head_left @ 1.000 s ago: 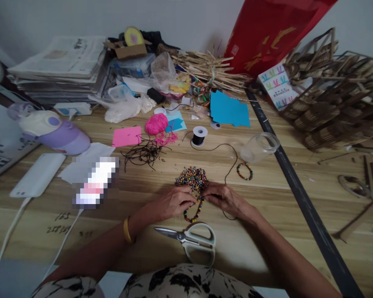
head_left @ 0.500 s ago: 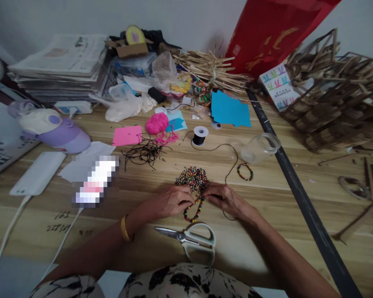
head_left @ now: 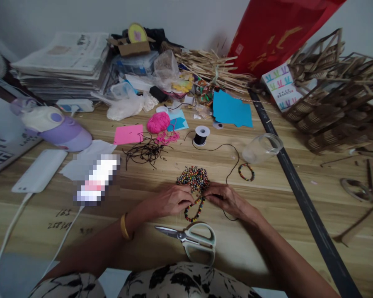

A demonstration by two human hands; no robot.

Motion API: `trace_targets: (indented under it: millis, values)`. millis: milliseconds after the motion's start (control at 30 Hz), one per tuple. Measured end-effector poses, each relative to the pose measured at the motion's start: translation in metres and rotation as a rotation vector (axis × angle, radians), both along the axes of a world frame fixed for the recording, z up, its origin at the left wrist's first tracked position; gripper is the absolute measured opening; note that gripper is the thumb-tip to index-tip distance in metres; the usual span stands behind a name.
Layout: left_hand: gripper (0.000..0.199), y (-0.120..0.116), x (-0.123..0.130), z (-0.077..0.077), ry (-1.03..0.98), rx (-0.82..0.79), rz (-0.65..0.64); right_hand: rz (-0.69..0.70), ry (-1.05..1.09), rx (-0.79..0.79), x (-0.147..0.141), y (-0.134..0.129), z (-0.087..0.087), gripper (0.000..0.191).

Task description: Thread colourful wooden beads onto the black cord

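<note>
A loop of strung colourful beads (head_left: 193, 217) hangs between my two hands, close to the tabletop. My left hand (head_left: 178, 200) pinches the left side of this bead string. On the other side, my right hand (head_left: 221, 197) has its fingers closed at the string's upper right end, where black cord comes out. That black cord (head_left: 238, 155) curves back across the table to a white spool (head_left: 202, 135). Just beyond my fingertips lies a pile of loose multicoloured beads (head_left: 193, 178). The exact fingertip contact is too small to make out.
Scissors (head_left: 183, 236) lie in front of me. A finished-looking bead bracelet (head_left: 246, 172) and a glass jar (head_left: 261, 149) are on the right. Tangled black cord pieces (head_left: 146, 150), pink yarn (head_left: 158, 123) and a phone (head_left: 98, 180) lie left. Stacked newspapers (head_left: 62, 66) stand behind.
The whole view has shifted very slightly. Both hands keep the same hold on the bead string, with no clear movement.
</note>
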State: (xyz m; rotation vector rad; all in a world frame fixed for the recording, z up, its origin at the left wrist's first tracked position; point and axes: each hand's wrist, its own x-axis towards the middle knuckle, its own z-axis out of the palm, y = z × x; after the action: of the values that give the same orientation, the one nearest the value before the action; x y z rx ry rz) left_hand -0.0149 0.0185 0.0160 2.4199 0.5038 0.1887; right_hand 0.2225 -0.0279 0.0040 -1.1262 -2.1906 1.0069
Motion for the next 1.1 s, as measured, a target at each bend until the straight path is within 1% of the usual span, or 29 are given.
trace_targets:
  millis: [167,433,733,1100]
  values:
    - [0.018,0.0022,-0.0027,0.0045,0.002,-0.013,-0.03,0.002,0.001,-0.005,0.0,0.0002,0.0,0.025]
    - [0.018,0.0017,-0.0023,0.0034,0.052,-0.005,-0.031,0.001,-0.009,-0.028,0.0004,-0.0001,0.0002,0.026]
    - [0.018,0.0027,-0.0027,0.0038,0.031,-0.02,-0.029,-0.009,0.012,-0.023,-0.001,-0.0006,0.0022,0.028]
    - [0.018,0.0059,-0.0037,0.0064,0.038,-0.024,-0.073,0.0,-0.007,-0.025,0.0003,-0.0005,0.0007,0.026]
